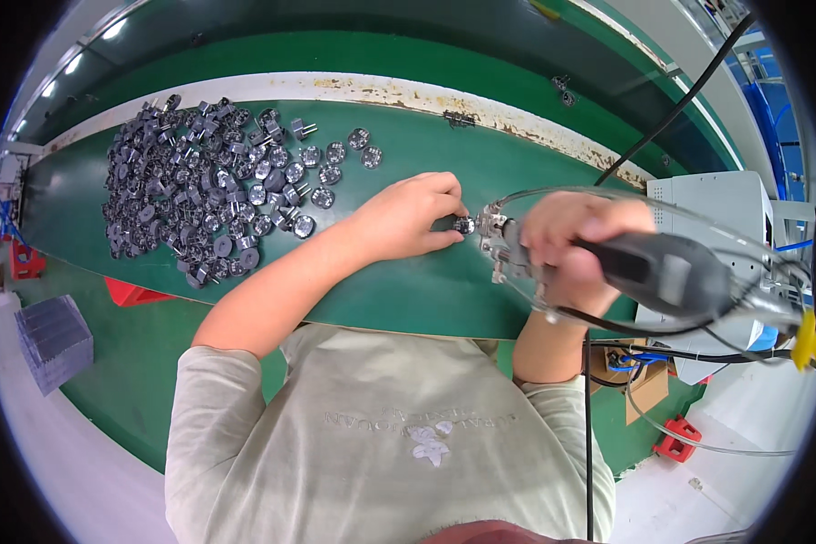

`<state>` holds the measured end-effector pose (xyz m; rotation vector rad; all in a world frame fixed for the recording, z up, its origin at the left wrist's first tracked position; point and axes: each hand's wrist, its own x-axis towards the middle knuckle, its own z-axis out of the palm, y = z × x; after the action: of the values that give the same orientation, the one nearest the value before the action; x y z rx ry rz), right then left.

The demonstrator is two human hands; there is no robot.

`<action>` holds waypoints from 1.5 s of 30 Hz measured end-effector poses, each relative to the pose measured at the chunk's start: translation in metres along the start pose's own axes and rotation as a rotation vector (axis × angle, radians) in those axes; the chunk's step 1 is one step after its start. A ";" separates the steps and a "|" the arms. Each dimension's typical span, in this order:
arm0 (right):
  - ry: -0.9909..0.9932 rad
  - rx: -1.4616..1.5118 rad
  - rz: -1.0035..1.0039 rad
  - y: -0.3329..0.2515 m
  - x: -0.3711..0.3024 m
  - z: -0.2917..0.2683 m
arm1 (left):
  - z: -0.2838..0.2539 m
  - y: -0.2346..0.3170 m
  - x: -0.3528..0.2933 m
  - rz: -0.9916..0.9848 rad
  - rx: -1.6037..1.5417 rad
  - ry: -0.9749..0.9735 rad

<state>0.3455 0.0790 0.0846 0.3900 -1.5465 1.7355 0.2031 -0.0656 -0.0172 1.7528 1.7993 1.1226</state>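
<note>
My left hand [412, 218] pinches a small round black plug part [464, 225] between thumb and forefinger above the green tabletop. In my right hand [576, 238], slightly smeared by motion, is a dark handheld power screwdriver [666, 276], lying sideways with its body toward the right. Its metal nose [494, 231] points left and comes right up to the plug part; whether they touch I cannot tell. Clear tubing [598, 190] and a cable run along the tool. Left of my hands lies a wide heap of black plug parts [190, 186], many with two metal pins.
A white, paint-chipped rail [363, 88] borders the far side of the green table [381, 299]. Beyond it runs a green belt [335, 53]. At right stands a light grey metal box [712, 213], with a black cable [689, 95] hanging nearby. Floor level holds a grey box [54, 343] and red stands [678, 440].
</note>
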 end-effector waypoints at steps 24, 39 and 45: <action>-0.028 -0.063 0.061 -0.008 0.000 0.004 | 0.000 -0.002 -0.001 -0.020 -0.030 -0.004; 0.043 -0.024 0.039 -0.003 -0.003 0.013 | -0.001 -0.001 -0.002 -0.013 -0.030 -0.007; -0.123 -0.134 0.023 0.003 0.006 0.012 | -0.001 -0.001 0.000 0.042 -0.020 0.013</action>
<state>0.3364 0.0703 0.0892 0.4189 -1.7514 1.6401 0.2018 -0.0658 -0.0170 1.7832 1.7606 1.1666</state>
